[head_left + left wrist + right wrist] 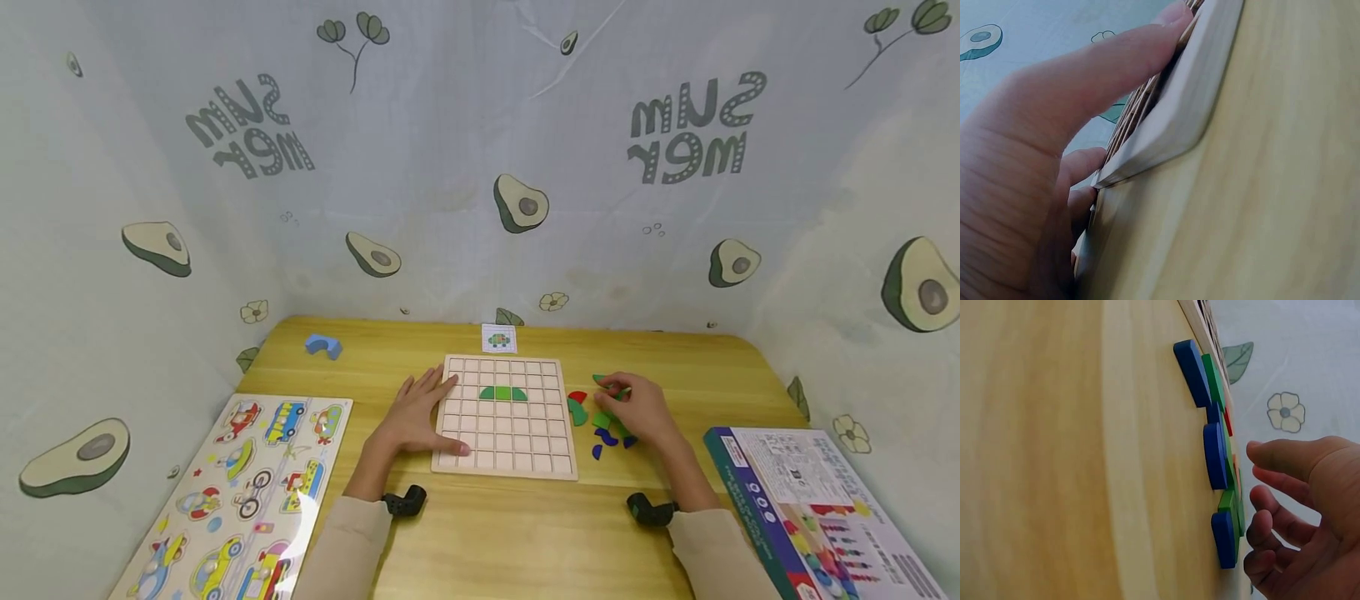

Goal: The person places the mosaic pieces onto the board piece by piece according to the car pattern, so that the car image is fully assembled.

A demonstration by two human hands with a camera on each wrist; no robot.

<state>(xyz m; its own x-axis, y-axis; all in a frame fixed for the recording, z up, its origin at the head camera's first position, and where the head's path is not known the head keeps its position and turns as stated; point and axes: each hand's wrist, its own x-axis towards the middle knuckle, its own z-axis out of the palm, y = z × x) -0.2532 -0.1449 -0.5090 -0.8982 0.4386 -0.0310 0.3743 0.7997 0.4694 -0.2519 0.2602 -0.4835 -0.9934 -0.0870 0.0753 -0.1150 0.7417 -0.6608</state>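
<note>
My left hand point(422, 412) rests on the left edge of a wooden grid board point(517, 461), thumb and fingers spread; the left wrist view shows the thumb point(1104, 69) over its rim. In the grid sit a light green square point(502, 393) between two darker green quarter-rounds point(487, 392). My right hand point(637, 407) hovers at the loose pieces right of the board, thumb and bent fingers apart in the right wrist view. By its fingertips lies a green piece point(597, 377); contact is unclear. Nearby are a red piece point(577, 397), a green piece point(577, 412) and several blue pieces point(1214, 456).
A small picture card point(498, 339) lies behind the board. At the back left is a blue arch block point(323, 346). A vehicle puzzle board point(255, 492) lies on the left, a printed box point(817, 508) on the right. Patterned cloth point(450, 167) surrounds the table.
</note>
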